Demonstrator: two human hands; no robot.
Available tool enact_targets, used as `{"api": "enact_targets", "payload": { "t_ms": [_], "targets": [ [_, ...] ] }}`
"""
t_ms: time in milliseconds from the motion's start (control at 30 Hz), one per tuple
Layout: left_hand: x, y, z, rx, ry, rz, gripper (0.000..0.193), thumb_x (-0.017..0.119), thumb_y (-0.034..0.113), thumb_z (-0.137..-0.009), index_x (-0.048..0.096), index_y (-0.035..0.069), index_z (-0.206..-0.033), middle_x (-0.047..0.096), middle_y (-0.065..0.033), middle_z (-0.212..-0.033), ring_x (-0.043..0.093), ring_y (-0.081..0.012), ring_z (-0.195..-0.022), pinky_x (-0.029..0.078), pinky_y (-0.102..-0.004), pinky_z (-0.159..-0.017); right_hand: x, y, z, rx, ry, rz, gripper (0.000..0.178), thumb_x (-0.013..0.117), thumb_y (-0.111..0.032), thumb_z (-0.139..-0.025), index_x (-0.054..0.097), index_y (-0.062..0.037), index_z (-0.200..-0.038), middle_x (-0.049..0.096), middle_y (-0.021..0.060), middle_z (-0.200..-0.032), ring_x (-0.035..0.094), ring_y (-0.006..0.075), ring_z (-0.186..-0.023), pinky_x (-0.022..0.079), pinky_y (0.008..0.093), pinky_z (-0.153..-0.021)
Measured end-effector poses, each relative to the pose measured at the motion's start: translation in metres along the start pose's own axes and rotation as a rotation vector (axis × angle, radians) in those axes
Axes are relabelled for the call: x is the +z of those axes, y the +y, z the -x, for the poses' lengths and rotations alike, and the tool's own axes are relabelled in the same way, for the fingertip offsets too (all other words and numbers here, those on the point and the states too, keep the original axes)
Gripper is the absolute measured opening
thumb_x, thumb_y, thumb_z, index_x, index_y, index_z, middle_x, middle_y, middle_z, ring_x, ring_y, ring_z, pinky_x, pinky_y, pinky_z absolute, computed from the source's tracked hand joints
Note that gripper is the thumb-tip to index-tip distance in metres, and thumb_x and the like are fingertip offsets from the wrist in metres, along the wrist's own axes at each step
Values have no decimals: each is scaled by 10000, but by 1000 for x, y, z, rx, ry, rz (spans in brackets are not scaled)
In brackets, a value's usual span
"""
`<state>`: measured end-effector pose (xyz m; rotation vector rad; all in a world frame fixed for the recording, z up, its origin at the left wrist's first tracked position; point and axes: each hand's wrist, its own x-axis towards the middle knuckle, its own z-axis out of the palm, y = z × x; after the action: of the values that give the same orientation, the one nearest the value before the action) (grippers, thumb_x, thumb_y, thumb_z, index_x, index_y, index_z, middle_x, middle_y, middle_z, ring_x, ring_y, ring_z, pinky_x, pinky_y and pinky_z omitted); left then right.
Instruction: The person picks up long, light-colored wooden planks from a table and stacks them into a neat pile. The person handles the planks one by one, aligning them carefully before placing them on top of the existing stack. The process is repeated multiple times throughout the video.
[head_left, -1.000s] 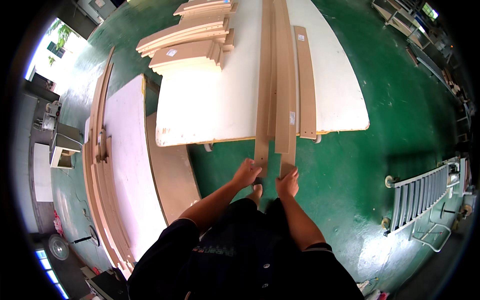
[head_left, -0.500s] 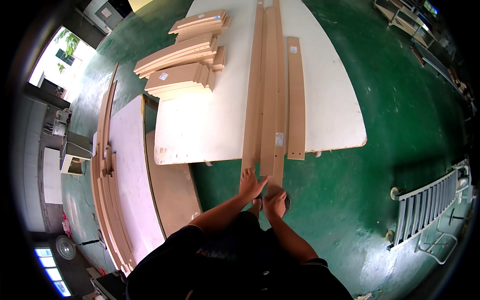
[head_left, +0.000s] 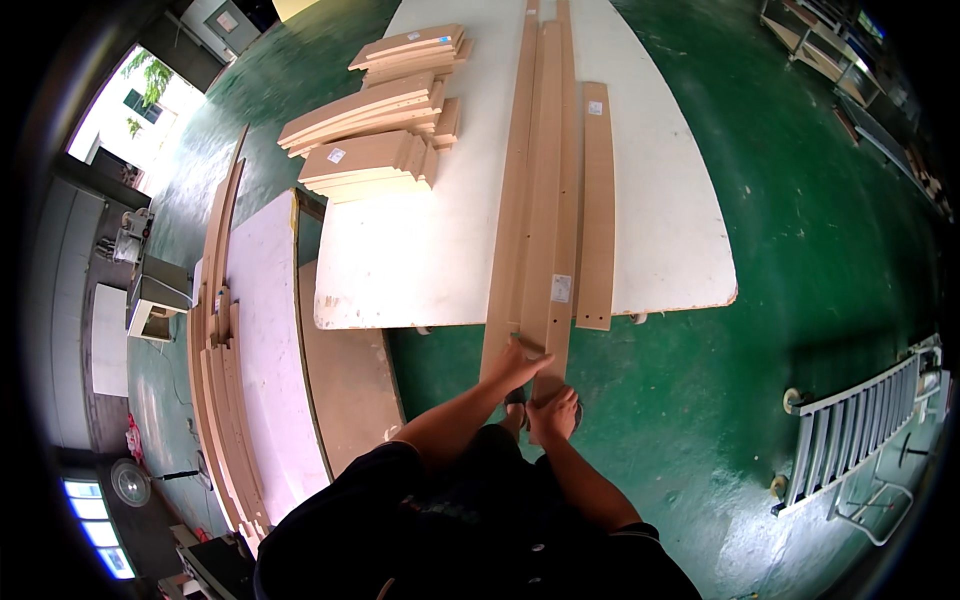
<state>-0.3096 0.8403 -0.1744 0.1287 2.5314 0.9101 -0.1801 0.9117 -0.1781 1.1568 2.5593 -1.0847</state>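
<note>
Several long tan wooden boards lie lengthwise on the white table, their near ends overhanging its front edge. My left hand (head_left: 515,364) is closed on the near end of the narrow middle board (head_left: 541,190), thumb reaching right. Just below and to the right, my right hand (head_left: 555,411) wraps round the near end of the right-hand long board (head_left: 564,240), which bears a white label. Along the left runs another long board (head_left: 504,240), partly under the middle one. A shorter labelled board (head_left: 596,200) lies apart on the right.
On the white table (head_left: 400,270), stacks of short boards (head_left: 365,160) sit at the far left. A lower pale table (head_left: 265,280) at left carries long strips (head_left: 215,370). A metal roller rack (head_left: 850,430) stands on the green floor at right.
My left hand has shifted right and now covers the middle board's near end. My right hand keeps its hold. The whole view has tilted slightly.
</note>
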Motion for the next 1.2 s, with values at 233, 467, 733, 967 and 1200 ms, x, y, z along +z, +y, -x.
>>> {"api": "enact_targets", "payload": {
  "t_ms": [233, 467, 733, 967, 1200],
  "targets": [
    [14, -32, -16, -23, 126, 456, 632, 795, 389, -789, 537, -66, -1143, 668, -177, -1047, 655, -266, -959, 516, -375, -804, -13, 28, -4, 5, 66, -132, 818, 849, -258, -605, 372, -5, -1220, 537, 258, -1173, 565, 457, -1077, 502, 510, -862],
    [-19, -51, -22, -171, -31, 532, 655, 755, 396, -837, 497, -76, -1212, 664, -174, -1085, 650, -243, -984, 510, -340, -819, -57, 39, -9, -1, 13, -189, 835, 827, -202, -595, 361, -35, -1268, 594, 273, -1101, 584, 490, -1019, 494, 506, -838],
    [-34, -31, -12, -55, -3, 47, 860, 793, 477, -722, 435, -74, -1278, 588, -259, -1223, 599, -382, -1110, 496, -434, -906, -101, 22, 2, -42, -52, -394, 756, 783, -94, -645, 396, -16, -1289, 584, 214, -1096, 599, 373, -999, 496, 447, -833],
    [-26, -41, -7, -57, -26, 54, 943, 770, 550, -729, 366, -44, -1340, 520, -256, -1299, 527, -391, -1210, 468, -444, -968, -147, 17, 15, 44, -393, -977, 593, 656, -86, -727, 438, -25, -1275, 551, 92, -889, 551, 184, -701, 476, 312, -599],
    [-24, -46, 13, -138, 112, 146, 818, 734, 504, -776, 347, -18, -1273, 443, -244, -1297, 530, -408, -1166, 494, -451, -922, -190, -17, 25, 69, -715, -1460, 584, 544, -238, -760, 434, 45, -1259, 463, 77, -806, 430, 153, -561, 383, 273, -456]
  ]
}}
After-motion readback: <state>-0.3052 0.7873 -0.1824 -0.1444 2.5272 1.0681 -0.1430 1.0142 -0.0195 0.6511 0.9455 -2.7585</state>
